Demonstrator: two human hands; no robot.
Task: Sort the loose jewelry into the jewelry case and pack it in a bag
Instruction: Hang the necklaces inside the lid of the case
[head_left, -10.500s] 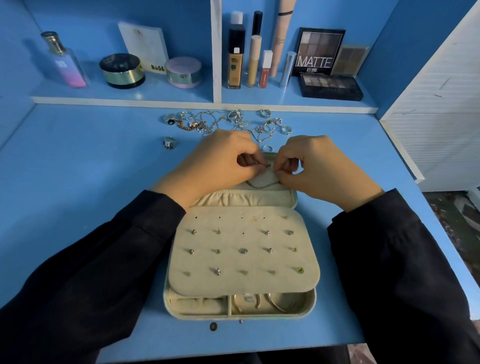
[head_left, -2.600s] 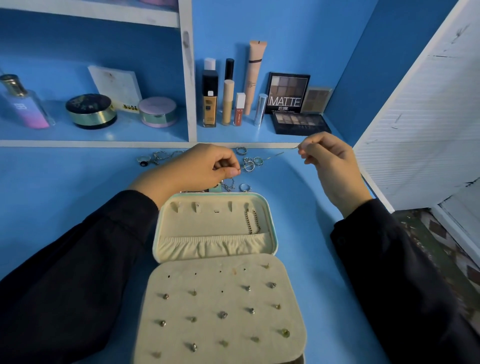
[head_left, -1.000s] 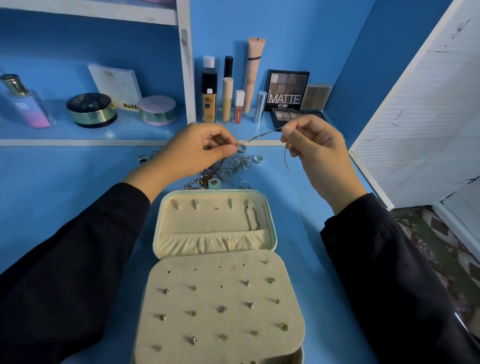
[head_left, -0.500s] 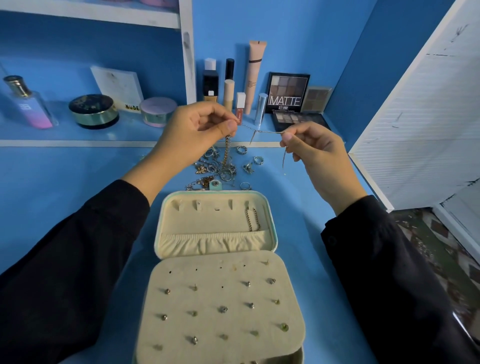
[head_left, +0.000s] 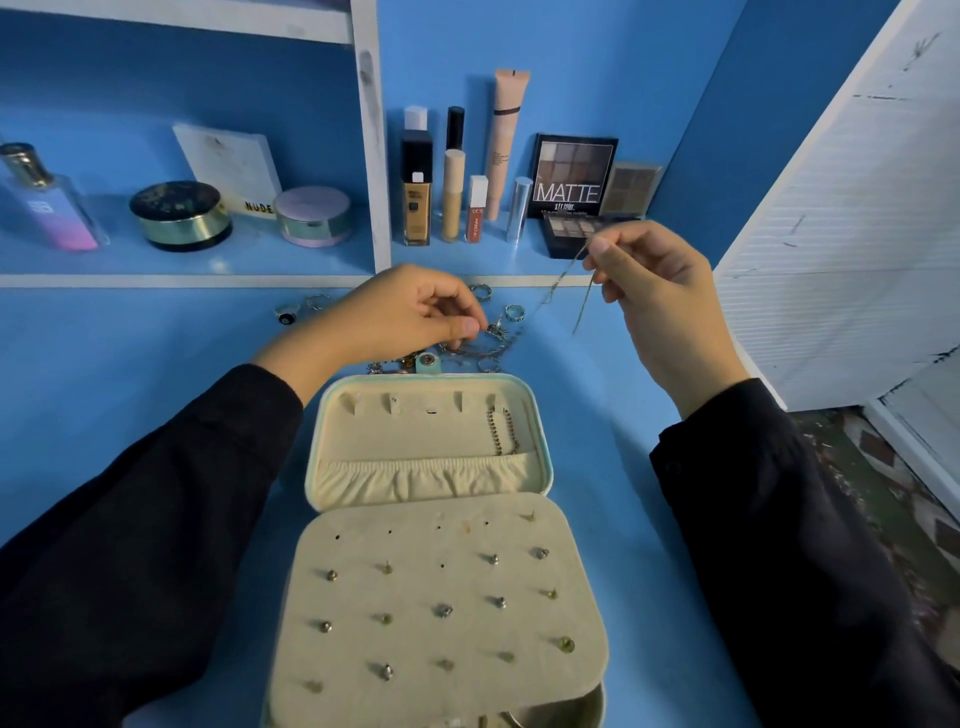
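Blue desk (head_left: 130, 389); thin silvery chain (head_left: 562, 276), seemingly tangled

Watching remotely, the jewelry case (head_left: 431, 452) lay flipped wide in the middle of the desk (head_left: 130, 374), its earring panel (head_left: 441, 597) reaching the near edge. The only real lanes were the blue strips either side of it, the left one broader, though the dark sleeves (head_left: 156, 519) crossed both. The far side was tight. The loose jewelry pile (head_left: 498, 338) sat between the case lid and the shelf lip (head_left: 156, 280), the left hand (head_left: 410, 312) pinched at it, and a thin chain (head_left: 558, 288) was strung up to the right hand (head_left: 660, 291). A white slatted panel (head_left: 831, 234) walled off the right edge.
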